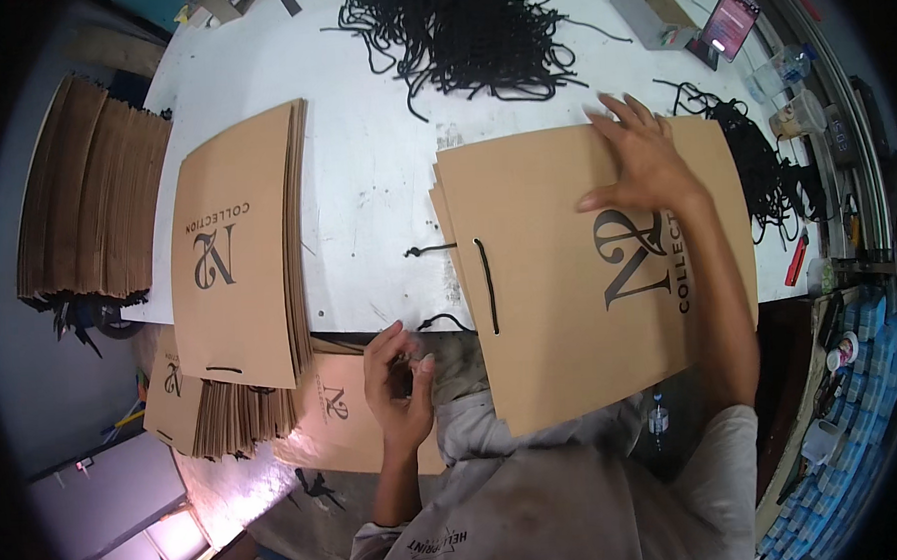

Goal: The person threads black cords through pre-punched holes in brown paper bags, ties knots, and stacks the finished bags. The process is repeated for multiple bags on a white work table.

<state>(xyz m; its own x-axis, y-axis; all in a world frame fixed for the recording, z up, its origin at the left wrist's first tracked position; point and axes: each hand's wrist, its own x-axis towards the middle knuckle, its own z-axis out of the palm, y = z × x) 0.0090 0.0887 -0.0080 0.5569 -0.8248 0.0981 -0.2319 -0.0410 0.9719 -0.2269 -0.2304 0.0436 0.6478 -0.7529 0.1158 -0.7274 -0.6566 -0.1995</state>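
Note:
A flat brown paper bag point(548, 276) with a dark printed emblem lies on top of a few more bags at the near right of the white table point(374, 183). My right hand point(643, 156) presses flat on its far end, fingers spread. A black cord handle point(487, 283) runs across the bag's left edge. My left hand point(398, 377) is at the table's near edge, fingers pinched around the loose end of a black cord point(440, 322) that comes from under the bag.
A stack of finished bags point(237, 249) lies on the left of the table, more stacks point(85, 196) stand further left and below the table edge. A heap of black cords point(468, 34) sits at the far side, more cords point(758, 156) at the right. A phone point(729, 17) and containers line the right edge.

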